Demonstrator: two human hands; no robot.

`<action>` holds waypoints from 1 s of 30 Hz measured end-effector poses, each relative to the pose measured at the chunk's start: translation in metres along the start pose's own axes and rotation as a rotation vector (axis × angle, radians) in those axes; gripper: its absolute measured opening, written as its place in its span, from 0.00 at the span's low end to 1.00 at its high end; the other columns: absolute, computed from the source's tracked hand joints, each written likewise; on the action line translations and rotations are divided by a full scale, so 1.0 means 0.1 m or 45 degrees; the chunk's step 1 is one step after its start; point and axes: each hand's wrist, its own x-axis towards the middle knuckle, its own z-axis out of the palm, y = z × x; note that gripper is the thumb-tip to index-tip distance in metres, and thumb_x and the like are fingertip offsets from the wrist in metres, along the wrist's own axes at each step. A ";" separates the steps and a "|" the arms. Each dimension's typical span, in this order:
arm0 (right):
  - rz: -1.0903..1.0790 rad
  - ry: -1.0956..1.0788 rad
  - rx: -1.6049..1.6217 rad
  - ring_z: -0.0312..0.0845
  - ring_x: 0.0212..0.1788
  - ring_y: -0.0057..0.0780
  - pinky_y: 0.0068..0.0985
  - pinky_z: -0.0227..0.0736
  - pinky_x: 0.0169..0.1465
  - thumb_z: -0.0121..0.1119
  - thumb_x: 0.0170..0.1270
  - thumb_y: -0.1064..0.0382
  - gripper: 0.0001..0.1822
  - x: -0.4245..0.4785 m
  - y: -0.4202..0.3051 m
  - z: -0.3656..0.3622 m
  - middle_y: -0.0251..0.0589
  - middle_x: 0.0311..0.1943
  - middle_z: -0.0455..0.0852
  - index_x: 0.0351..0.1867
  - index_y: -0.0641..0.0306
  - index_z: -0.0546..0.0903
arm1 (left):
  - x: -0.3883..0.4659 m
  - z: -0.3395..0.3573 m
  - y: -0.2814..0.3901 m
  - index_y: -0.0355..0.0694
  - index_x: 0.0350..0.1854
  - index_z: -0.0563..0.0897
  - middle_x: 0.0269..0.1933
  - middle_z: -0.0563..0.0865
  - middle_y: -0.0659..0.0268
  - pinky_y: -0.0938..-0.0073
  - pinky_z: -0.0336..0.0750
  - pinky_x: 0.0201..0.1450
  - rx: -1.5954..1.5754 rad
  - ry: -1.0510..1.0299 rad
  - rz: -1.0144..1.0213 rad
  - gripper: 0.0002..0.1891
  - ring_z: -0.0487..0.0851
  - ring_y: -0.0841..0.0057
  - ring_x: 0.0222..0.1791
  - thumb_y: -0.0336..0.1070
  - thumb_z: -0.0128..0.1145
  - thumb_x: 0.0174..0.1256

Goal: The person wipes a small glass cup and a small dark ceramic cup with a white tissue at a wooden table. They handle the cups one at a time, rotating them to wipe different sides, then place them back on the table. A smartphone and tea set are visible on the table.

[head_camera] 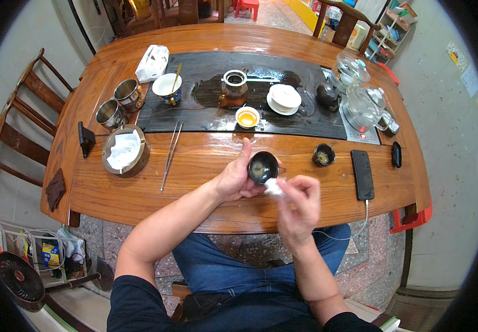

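Note:
My left hand (237,178) holds a small black cup (262,167), its mouth tipped towards the camera. Pinched in my right hand (301,203) is a crumpled white tissue (273,187) at the cup's lower rim; this hand is somewhat blurred. Just beyond the cup, a white cup with amber tea (247,118) stands at the near edge of the black tea tray (206,120). A glass teapot (234,89) and a white lidded gaiwan (284,98) stand farther back on the tray. A second dark cup (324,155) is on the wooden table to the right.
At left are metal tweezers (171,157), an ashtray (144,159) holding white paper, two metal cups (110,115) and a blue-patterned bowl (167,89). At right lie a phone (362,174) with a white cable and a glass kettle (361,108) on a hot plate, beside a dark clay teapot (327,95).

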 end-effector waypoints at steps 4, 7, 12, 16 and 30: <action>0.142 0.109 0.127 0.82 0.36 0.27 0.22 0.77 0.35 0.72 0.54 0.79 0.18 0.23 0.11 -0.03 0.42 0.41 0.84 0.46 0.66 0.82 | -0.01 0.18 0.04 0.45 0.57 0.78 0.31 0.84 0.63 0.86 0.56 0.09 0.007 0.098 -0.064 0.40 0.71 0.82 0.13 0.75 0.24 0.75; -0.165 -0.241 -0.191 0.84 0.41 0.39 0.30 0.80 0.41 0.69 0.53 0.78 0.16 0.34 0.06 -0.01 0.45 0.42 0.83 0.44 0.65 0.83 | -0.01 0.14 0.04 0.46 0.54 0.78 0.28 0.81 0.67 0.86 0.57 0.09 0.043 0.032 -0.046 0.36 0.71 0.83 0.13 0.72 0.26 0.77; -0.087 -0.338 -0.604 0.78 0.35 0.40 0.35 0.74 0.38 0.65 0.58 0.69 0.08 0.36 0.12 0.13 0.39 0.34 0.80 0.40 0.62 0.84 | 0.02 0.11 -0.02 0.45 0.52 0.77 0.30 0.78 0.71 0.88 0.59 0.16 0.422 0.268 0.168 0.22 0.71 0.88 0.18 0.57 0.38 0.82; 0.128 -0.388 -0.230 0.79 0.31 0.32 0.29 0.72 0.35 0.65 0.62 0.70 0.03 0.31 0.13 0.18 0.37 0.28 0.81 0.35 0.67 0.84 | -0.01 0.16 0.00 0.37 0.52 0.76 0.40 0.78 0.68 0.83 0.70 0.44 0.711 0.275 0.431 0.20 0.74 0.86 0.40 0.51 0.44 0.82; -0.066 -0.257 -0.464 0.77 0.31 0.44 0.38 0.74 0.35 0.64 0.57 0.73 0.07 0.25 0.23 0.20 0.44 0.28 0.78 0.38 0.66 0.83 | 0.05 0.12 -0.10 0.36 0.55 0.75 0.46 0.79 0.67 0.77 0.72 0.54 1.123 0.388 0.606 0.18 0.75 0.81 0.47 0.47 0.43 0.83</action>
